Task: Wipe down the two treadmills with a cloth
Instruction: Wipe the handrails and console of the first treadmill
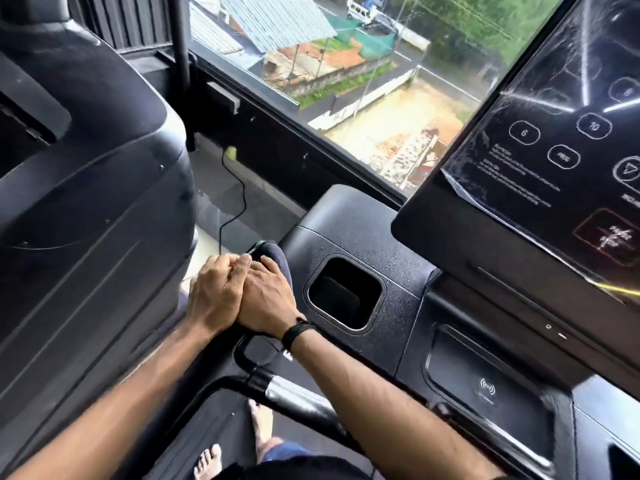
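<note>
Two bare hands, the left hand [215,295] overlapping the right hand [268,299], press a dark cloth [275,256] onto the left corner of a treadmill console [398,271], beside its recessed cup holder [344,294]; a window [346,81] overlooks rooftops.

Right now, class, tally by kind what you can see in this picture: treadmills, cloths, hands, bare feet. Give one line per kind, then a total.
Treadmills: 2 – left treadmill, right treadmill
Cloths: 1 – cloth
Hands: 2 – left hand, right hand
Bare feet: 2 – left foot, right foot
Total: 7
</note>
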The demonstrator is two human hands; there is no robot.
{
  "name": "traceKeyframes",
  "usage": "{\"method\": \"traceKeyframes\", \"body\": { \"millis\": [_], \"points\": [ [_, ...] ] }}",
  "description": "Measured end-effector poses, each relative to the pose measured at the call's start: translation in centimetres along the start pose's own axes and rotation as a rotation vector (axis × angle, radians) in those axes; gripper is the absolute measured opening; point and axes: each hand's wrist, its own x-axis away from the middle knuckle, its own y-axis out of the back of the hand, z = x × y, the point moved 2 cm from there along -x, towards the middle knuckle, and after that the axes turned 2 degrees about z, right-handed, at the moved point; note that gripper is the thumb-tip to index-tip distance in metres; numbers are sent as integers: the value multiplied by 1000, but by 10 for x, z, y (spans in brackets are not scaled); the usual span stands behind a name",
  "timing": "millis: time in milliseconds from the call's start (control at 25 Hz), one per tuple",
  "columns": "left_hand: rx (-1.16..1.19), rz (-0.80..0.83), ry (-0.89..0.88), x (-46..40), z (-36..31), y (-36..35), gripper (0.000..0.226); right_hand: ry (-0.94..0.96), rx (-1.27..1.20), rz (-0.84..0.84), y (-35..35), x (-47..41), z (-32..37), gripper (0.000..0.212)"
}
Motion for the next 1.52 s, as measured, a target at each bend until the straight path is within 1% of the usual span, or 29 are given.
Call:
{"method": "traceKeyframes", "body": {
  "millis": [120,320,440,560,680,800,880,960,1080,1160,1200,1280,1360,1400,1440,1520],
  "points": [
    [29,27,-97,6,-2,-1,63,-41,-7,-42,1,13,6,42],
    [67,32,-121,7,0,1,63,-88,-1,-24,4,12,9,49],
    [116,17,-147,9,5,2,67,-125,-3,-69,-1,18,14,55],
    [202,-30,-86,1,22,9,76,-168,9,-109,-3,26,13,50],
    [201,-21,-35,-6,29,11,82,-282,7,-120,8,21,-5,49],
    [196,11,-48,-6,31,9,86,-403,19,-28,24,-8,-44,55],
    [212,24,-38,-7,30,7,88,-470,69,45,33,-34,-78,61],
    [213,8,-12,-9,31,8,89,-497,135,131,37,-61,-102,63],
    [211,-54,24,-10,36,15,88,-419,261,299,31,-86,-97,51],
    [200,-76,58,-11,41,17,84,-306,280,391,27,-84,-73,40],
    [191,-81,81,-12,44,17,84,-229,257,399,23,-75,-59,41],
    [190,-91,129,-11,50,12,85,-63,132,318,18,-43,-30,48],
    [217,-85,143,-12,50,5,86,76,-5,195,18,-6,-19,45],
    [230,-70,137,-13,48,0,85,104,-34,132,19,6,-24,45],
    [235,-50,125,-15,44,-4,84,94,-31,76,24,10,-35,45],
    [226,-17,93,-15,33,-11,78,-43,79,-23,36,-9,-73,49]
  ]
}}
